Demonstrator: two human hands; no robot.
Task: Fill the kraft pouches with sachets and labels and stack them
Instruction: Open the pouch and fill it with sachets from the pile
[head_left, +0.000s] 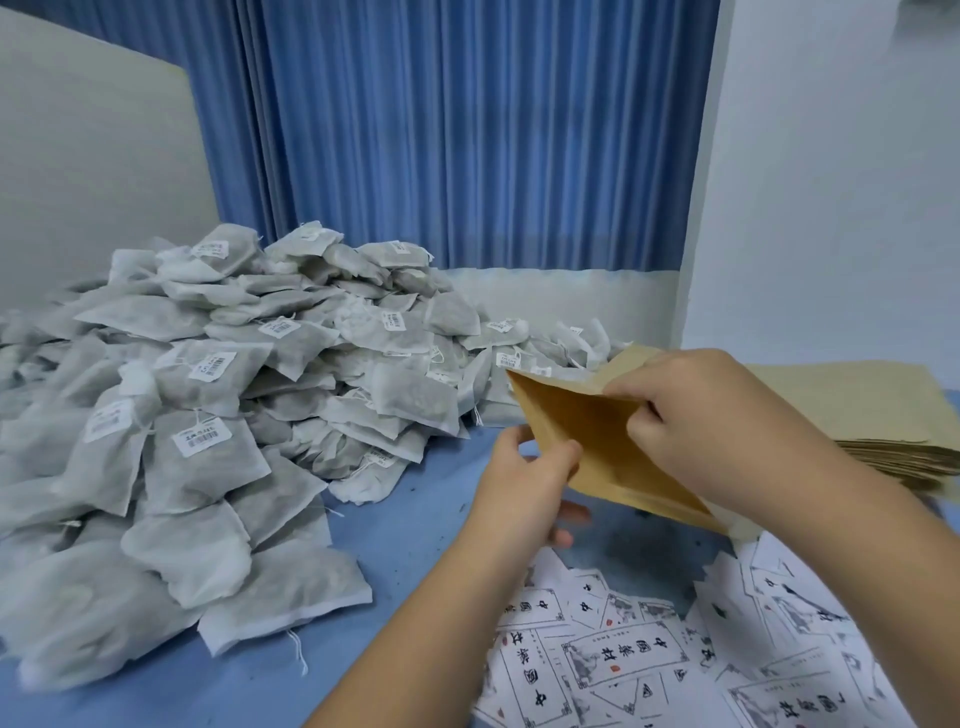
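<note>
A kraft pouch (582, 431) is held above the blue table, its mouth tilted up to the left. My left hand (530, 478) pinches its lower left edge. My right hand (691, 421) grips the upper flap and pulls it apart from the front side. A big heap of white sachets (208, 405) with barcode stickers covers the left half of the table. Loose printed labels (649, 660) lie spread at the bottom right. A stack of flat kraft pouches (883, 415) rests at the right behind my right arm.
The blue table (405, 519) shows between the sachets and the labels. A blue curtain (467, 130) hangs behind. A grey board (88, 171) stands at the back left and a white wall (831, 182) at the right.
</note>
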